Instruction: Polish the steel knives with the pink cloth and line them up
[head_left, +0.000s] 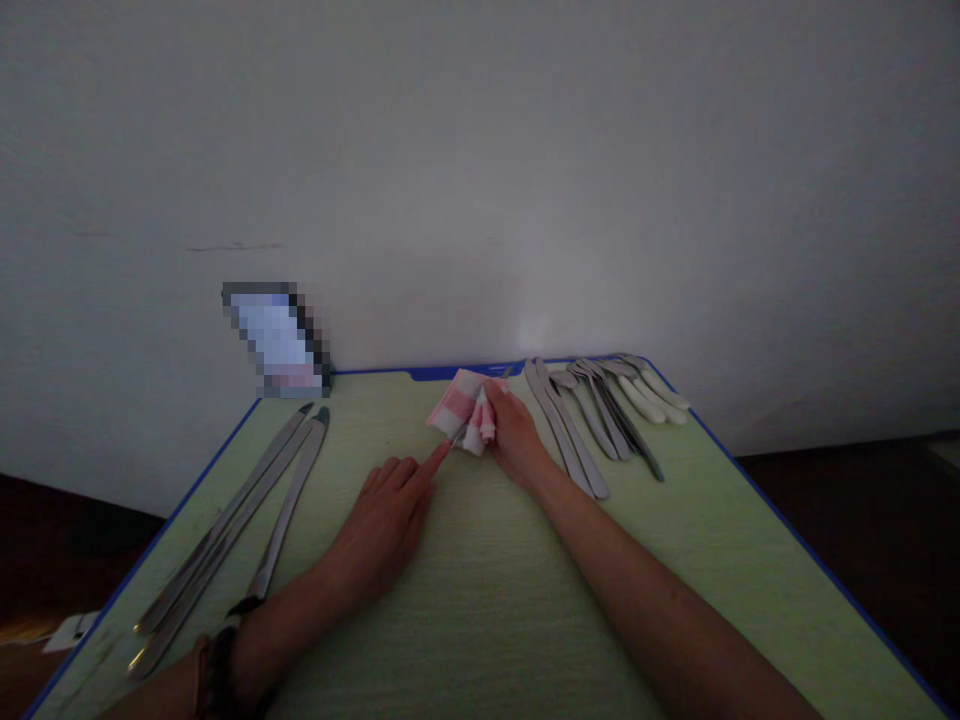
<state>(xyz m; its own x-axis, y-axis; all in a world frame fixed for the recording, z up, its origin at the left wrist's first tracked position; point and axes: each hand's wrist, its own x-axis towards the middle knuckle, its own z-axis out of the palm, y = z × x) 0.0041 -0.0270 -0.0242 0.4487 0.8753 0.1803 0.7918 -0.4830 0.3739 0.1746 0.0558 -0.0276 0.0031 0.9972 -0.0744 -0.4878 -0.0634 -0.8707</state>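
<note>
A pink-and-white cloth (456, 402) is bunched in my right hand (511, 425), whose fingers are closed around it. The cloth wraps a thin metal piece of cutlery (458, 435), mostly hidden, so I cannot make out its kind. My left hand (397, 505) pinches the near end of that cutlery, with the index finger lying along it. Right of the cloth lie two table knives (562, 430) side by side. Several spoons (592, 410) and pieces with white handles (643, 395) lie farther right.
Several long knives (225, 530) lie slanted on the left of the pale green, blue-edged table (465, 610). A blurred-out device with a lit screen (274, 340) leans on the wall (480, 180) at the back left. The wall borders the table's far edge.
</note>
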